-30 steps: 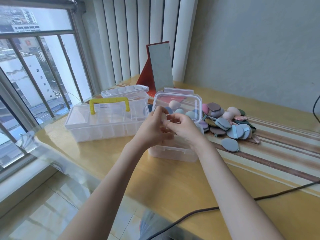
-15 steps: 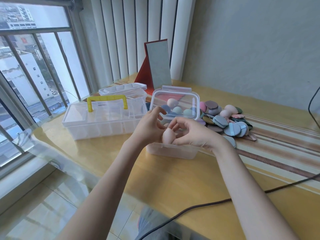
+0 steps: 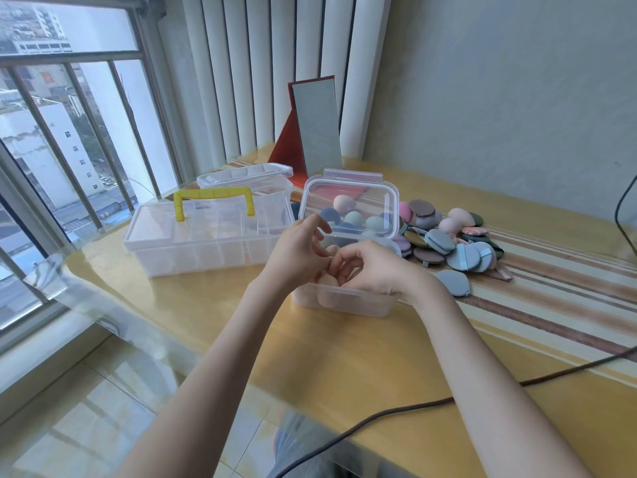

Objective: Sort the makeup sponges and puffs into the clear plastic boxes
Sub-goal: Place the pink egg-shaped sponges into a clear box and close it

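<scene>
While lowering the pink sponge point(image 3: 326, 279), seemingly pinched in the right hand point(image 3: 374, 267), keep the left hand point(image 3: 299, 252) loose, gripping nothing, clear of the open box point(image 3: 344, 301); release low inside. Farther right, puffs point(image 3: 451, 243) heaped on yellow table point(image 3: 206, 315); far left, handled organizer point(image 3: 206, 232), window.

Barred window point(image 3: 69, 132) left, white blinds point(image 3: 269, 74), grey wall point(image 3: 499, 98), tiled floor point(image 3: 103, 426).

Red-backed mirror point(image 3: 315, 132), dark cable point(image 3: 396, 412)
</scene>
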A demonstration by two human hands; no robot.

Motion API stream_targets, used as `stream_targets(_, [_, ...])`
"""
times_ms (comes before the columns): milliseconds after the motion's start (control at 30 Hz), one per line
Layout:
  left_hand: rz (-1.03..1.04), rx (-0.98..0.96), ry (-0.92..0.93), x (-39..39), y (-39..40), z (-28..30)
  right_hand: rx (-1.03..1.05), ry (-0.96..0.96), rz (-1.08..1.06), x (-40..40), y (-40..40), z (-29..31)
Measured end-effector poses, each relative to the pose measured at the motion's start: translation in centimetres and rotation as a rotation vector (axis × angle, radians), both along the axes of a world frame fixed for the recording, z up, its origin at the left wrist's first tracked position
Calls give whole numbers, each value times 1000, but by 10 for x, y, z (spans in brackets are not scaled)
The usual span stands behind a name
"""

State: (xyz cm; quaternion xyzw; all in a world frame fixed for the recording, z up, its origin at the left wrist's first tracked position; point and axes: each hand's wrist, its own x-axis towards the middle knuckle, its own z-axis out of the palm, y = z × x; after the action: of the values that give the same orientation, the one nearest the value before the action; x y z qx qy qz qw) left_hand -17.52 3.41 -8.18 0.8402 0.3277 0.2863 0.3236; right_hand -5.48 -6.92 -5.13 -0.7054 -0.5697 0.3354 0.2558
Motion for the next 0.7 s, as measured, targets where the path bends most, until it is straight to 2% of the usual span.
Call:
stream_targets(100, [-6,-6,-4,0,-1,1,-46,40,8,7,-3,6])
stream_targets(200, [-20,-17,-4,0,-3,2,-18,72,-130,6,-1,4])
stream_targets(333, [-27,-20,-3,-2,-2,0,-62,-7,-175,2,1,-7])
stream_targets(467, [-31,-12,-7,-1,-1,-1,-146,259,-147,5,-2,0])
stream_targets(700, [-84,24,9,-4,-4,0,23,261,-494,-2,11,-6])
